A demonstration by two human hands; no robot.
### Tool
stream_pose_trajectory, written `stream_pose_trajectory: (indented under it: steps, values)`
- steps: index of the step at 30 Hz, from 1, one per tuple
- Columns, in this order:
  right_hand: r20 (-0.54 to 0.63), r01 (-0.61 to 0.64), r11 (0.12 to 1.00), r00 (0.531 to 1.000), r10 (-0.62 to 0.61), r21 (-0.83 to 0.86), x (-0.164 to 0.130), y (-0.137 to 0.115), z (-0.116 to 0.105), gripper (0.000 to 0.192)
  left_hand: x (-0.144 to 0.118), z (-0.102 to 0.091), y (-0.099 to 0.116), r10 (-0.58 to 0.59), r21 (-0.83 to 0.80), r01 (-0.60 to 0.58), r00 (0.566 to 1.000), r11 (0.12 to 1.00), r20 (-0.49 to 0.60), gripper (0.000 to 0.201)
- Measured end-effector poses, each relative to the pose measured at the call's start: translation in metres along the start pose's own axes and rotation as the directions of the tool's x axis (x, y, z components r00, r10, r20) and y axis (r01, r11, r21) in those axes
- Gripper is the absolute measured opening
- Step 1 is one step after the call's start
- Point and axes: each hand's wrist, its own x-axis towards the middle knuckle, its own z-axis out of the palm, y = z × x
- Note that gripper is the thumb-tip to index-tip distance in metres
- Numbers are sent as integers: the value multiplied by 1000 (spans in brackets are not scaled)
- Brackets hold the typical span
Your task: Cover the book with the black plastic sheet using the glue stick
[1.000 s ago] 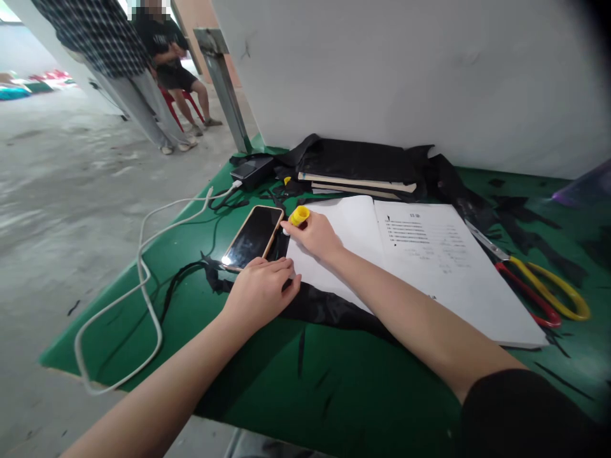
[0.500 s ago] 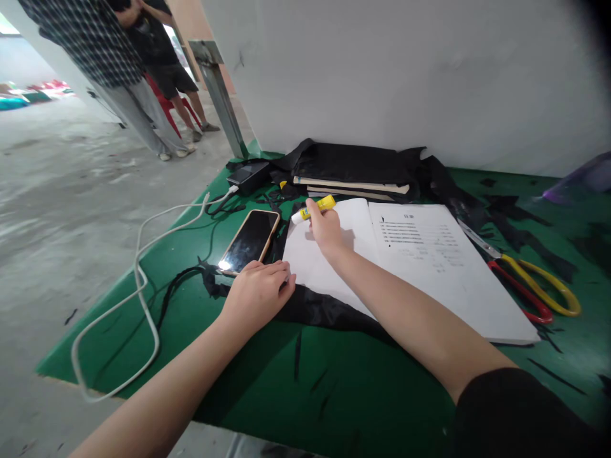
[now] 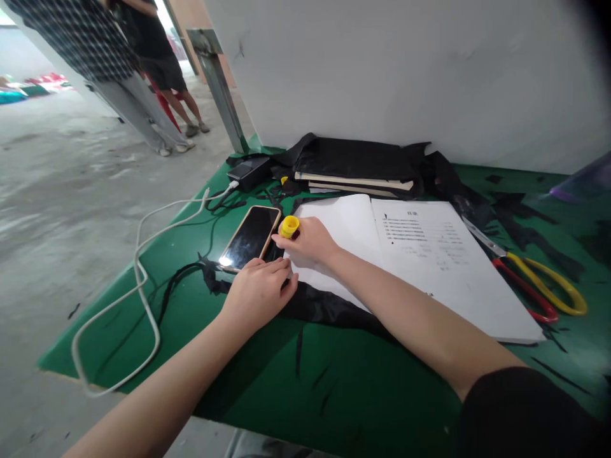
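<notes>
One pale wall [image 3: 405,83] takes up most of the background. Green tabletop [image 3: 267,388] in front of it, filling the lower middle. Two people stand upper left on the grey floor [image 3: 57,184]: one in a checked shirt [image 3: 81,38], the other in a black top [image 3: 150,35] and dark shorts, red chair [image 3: 165,105] partly hidden behind. Metal post [image 3: 222,95] rises at the table's far left corner. Open book [image 3: 429,292] lies mid-table, left page blank, right page printed; black sheet material [image 3: 329,308] shows along its near left side. Black-wrapped bundle [image 3: 363,159] behind the book, pale page edges showing. Left hand [image 3: 258,289] rests palm down at the book's near left corner, fingers bent and together; can't tell if they pinch anything underneath. Right hand [image 3: 312,240] is over the left page's outer edge, fingers curled tight around a yellow tube. White cable [image 3: 140,254] loops at left, plugged into a black box [image 3: 251,172]. Scissors [image 3: 515,259], red and yellow handles, lie along the book's right edge. Phone [image 3: 252,235] lies face up just left of the right hand. Yellow tube [image 3: 289,226] has its hollow end up; lower end hidden.
</notes>
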Motion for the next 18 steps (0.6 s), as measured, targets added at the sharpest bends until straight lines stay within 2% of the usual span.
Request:
stream_pose_trajectory:
  steps: [4,7,9,13,15,18]
  values:
    - [-61,73,989,995,-81,-132,2,3,-1,31,0,0,0,3,-10,-3,1000,1000,-5,27]
    - [-129,48,988,989,-67,-146,0,4,0,27,-1,0,0,7,-9,-7,1000,1000,-9,27]
    - [-198,-22,997,980,6,-79,-1,6,0,30,-1,0,0,12,-11,-12,1000,1000,-7,27]
    - [-283,-191,965,929,237,180,3,9,-1,43,-1,1,2,29,-12,-29,999,999,-24,26]
    - [-286,-209,930,911,297,301,5,9,-2,42,-1,1,3,39,-15,-39,998,999,-45,25]
    - [-261,-198,898,912,315,392,5,8,-4,36,-1,-2,2,27,-41,-31,996,999,-89,23]
